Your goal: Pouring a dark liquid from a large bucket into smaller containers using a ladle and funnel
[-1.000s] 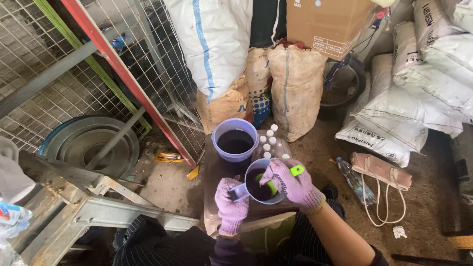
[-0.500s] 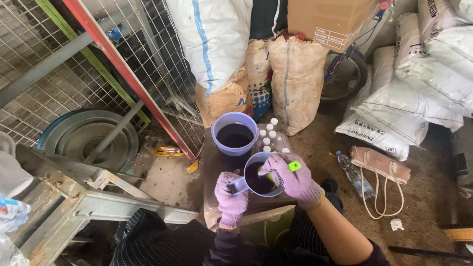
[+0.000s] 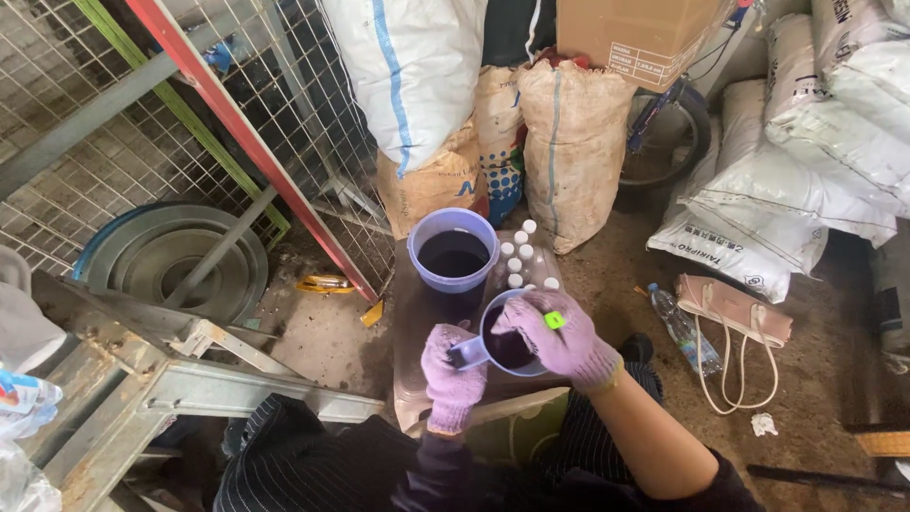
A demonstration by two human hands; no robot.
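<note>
Purple knit gloves on both hands, so that's the first thing you notice in the head view. Left hand (image 3: 452, 374) has its fingers closed round the handle of a small scoop cup (image 3: 505, 334), gripping it level over a clear plastic sheet (image 3: 414, 313). Right hand (image 3: 559, 337) is draped over the cup's rim, fingers curled down around something with a bright green tip (image 3: 555, 320); can't tell what it is exactly, looks like a marker or small tool poking into the cup.

Cup sits mouth up with dark liquid inside, just near side of the purple bucket (image 3: 453, 249), which holds the same dark stuff. Handle is the cup's long axis and it points back toward the person's left, rim facing the camera.

My guess at the step: working or stirring the liquid in the cup while holding it steady, somewhere in the middle of things. A cluster of little white-capped bottles (image 3: 521, 256) stands right beside the bucket, so whatever comes next probably calls for a steady tilt and keeping that cup level till then, or it slops on the sheet

Only the one view, sacks (image 3: 569, 142) behind
</note>
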